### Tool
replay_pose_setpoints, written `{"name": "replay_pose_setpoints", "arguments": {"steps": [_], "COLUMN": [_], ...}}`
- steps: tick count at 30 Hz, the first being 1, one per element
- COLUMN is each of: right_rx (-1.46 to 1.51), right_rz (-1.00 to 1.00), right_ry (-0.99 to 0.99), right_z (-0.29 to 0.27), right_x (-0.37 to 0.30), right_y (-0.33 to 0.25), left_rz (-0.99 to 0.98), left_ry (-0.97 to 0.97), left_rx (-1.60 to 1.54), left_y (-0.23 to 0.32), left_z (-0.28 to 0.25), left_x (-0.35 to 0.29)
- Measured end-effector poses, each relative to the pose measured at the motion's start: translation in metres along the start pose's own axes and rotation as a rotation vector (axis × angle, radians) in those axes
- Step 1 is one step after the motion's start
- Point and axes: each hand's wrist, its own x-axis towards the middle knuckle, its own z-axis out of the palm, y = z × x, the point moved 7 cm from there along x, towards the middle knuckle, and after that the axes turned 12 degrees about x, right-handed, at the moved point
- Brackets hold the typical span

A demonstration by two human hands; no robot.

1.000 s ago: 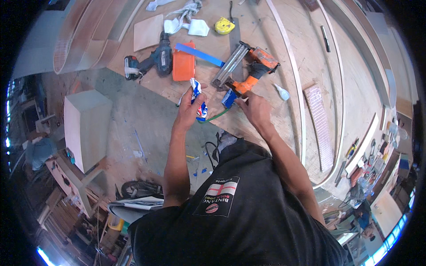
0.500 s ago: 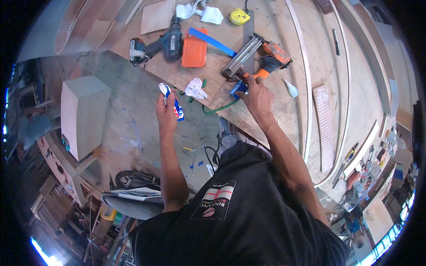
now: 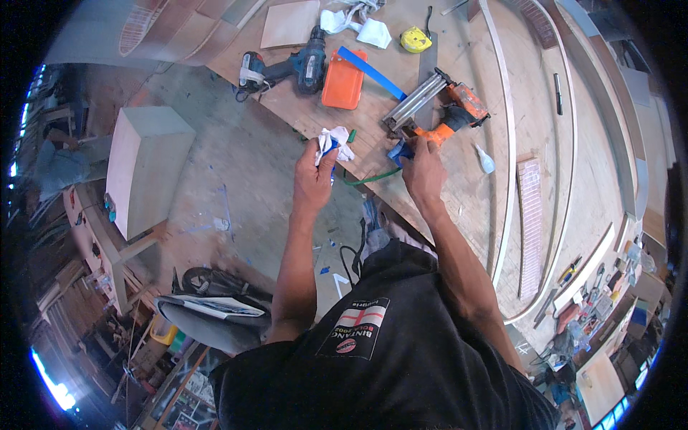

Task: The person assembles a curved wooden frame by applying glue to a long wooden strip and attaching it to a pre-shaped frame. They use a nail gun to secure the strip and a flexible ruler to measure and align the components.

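My left hand [image 3: 313,183] is raised near the table edge, fingers closed on a crumpled blue-and-white wrapper [image 3: 330,148]. Just behind it is a white crumpled cloth or paper [image 3: 343,150]; where one ends and the other begins is hard to make out. My right hand [image 3: 426,175] is at the near side of the table, thumb and fingers drawn together at a small blue object [image 3: 398,153], whose kind I cannot make out. Directly beyond those fingers lies an orange-and-black nail gun [image 3: 446,123] with a silver magazine. A green hose [image 3: 373,177] curves below the blue object.
A cordless drill [image 3: 308,68], an orange tray [image 3: 344,80], a blue strip [image 3: 373,73] and a yellow tape measure [image 3: 415,40] lie farther back. To the right are a small squeeze bottle [image 3: 485,159], a ribbed strip [image 3: 529,222] and long curved wooden strips. A pale box [image 3: 147,168] stands left.
My left hand has moved right and up, bringing the wrapper in front of the white crumpled piece. My right hand has drawn slightly down toward me, beside the blue object. The view has shifted.
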Motion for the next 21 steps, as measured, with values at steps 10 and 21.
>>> {"name": "replay_pose_setpoints", "arguments": {"steps": [10,21], "right_rx": [1.242,1.601], "right_rz": [-0.013,0.12], "right_ry": [-0.318,-0.43], "right_z": [-0.088,-0.154], "right_x": [-0.016,-0.067], "right_y": [-0.017,0.028], "left_rz": [0.39,0.766], "left_ry": [-0.206,-0.402], "left_rx": [0.406,0.824], "left_y": [0.087,0.203], "left_z": [0.033,0.09], "left_x": [-0.026,-0.085]}}
